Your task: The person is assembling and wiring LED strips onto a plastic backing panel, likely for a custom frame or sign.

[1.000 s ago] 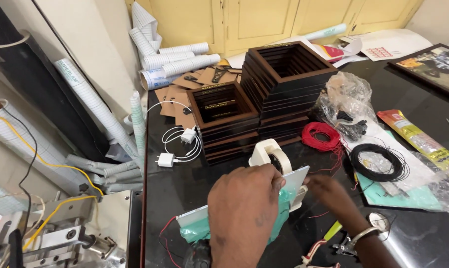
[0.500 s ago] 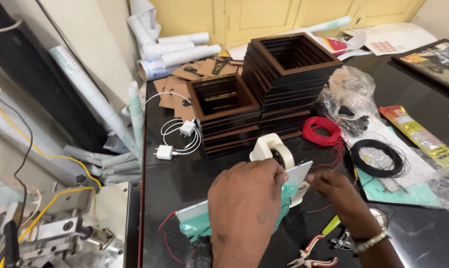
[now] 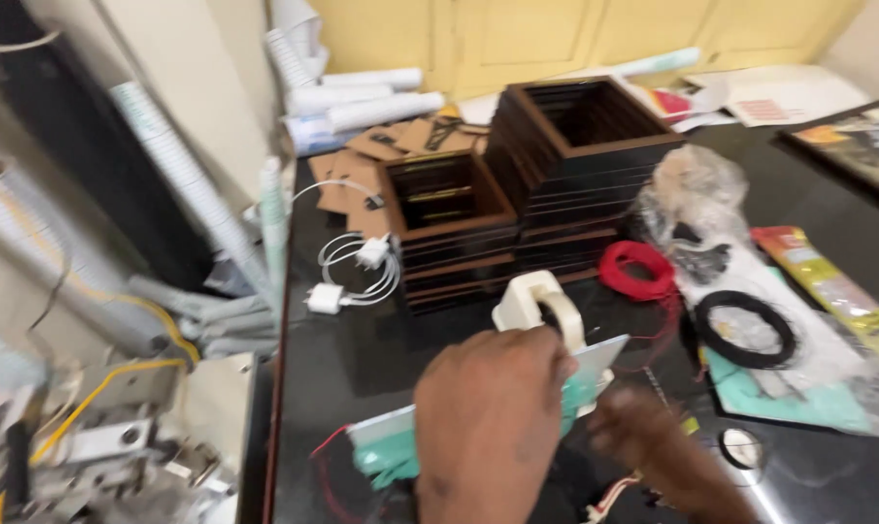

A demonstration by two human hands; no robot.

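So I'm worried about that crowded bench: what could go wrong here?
The left hand covers the pale panel, so thin red wires beneath could snag or pull loose. The blurred right hand works close to the red wire coil and could drag it.

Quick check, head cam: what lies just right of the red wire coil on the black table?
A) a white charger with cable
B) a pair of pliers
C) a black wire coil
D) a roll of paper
C: the black wire coil lies just right of the red wire coil, on a clear plastic bag; the white charger with cable lies left of the wooden frame stacks.
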